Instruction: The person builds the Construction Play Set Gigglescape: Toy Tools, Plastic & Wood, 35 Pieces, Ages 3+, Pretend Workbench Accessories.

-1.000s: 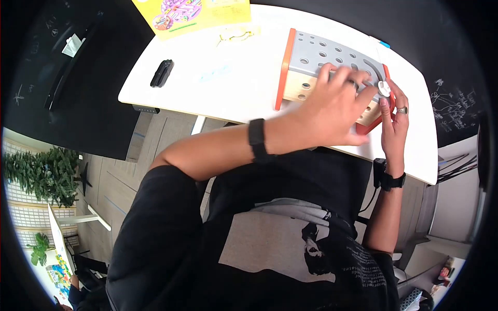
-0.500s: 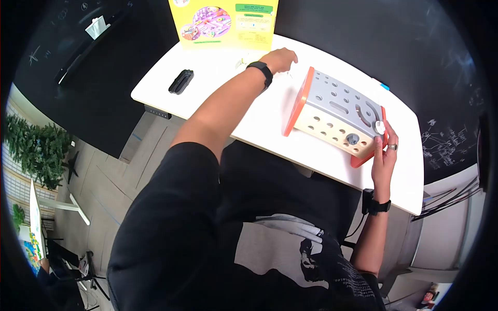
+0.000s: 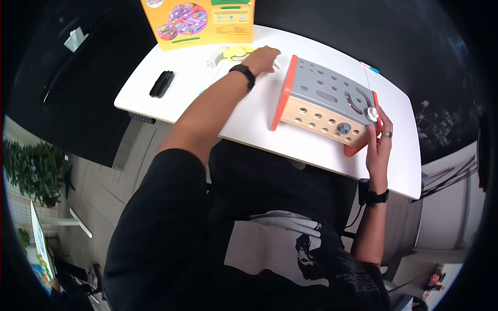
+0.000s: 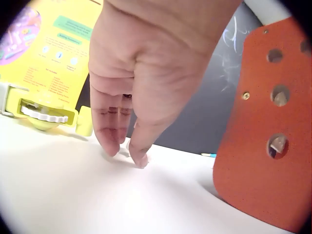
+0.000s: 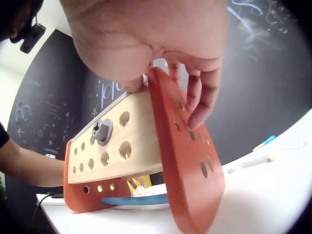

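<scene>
Beside the box's left end, my left hand (image 3: pixel 262 61) reaches down to the table, thumb and fingers close around a small white piece (image 3: pixel 277 63); the fingers partly hide it. The toy workbench box (image 3: pixel 324 90) has a grey top, pale wooden side and red end panels. My right hand (image 3: pixel 381 150) grips its right end, thumb on the near side and fingers over the outside of the red panel (image 5: pixel 183 156), beside a white knob (image 3: pixel 372 114). A grey bolt head (image 5: pixel 102 131) sits in a hole of the wooden side.
A yellow printed box (image 3: pixel 202 23) stands at the back left. In front of it lies a yellow-green toy part (image 3: pixel 237 52) with a white wheel (image 4: pixel 44 115). A black tray (image 3: pixel 162 84) lies at the left, a blue-capped marker (image 3: pixel 370 67) at the back edge.
My left hand has left the box's near side and moved left and back to the table, then closed around the white piece. My right hand stays on the box's right end. The view has shifted.
</scene>
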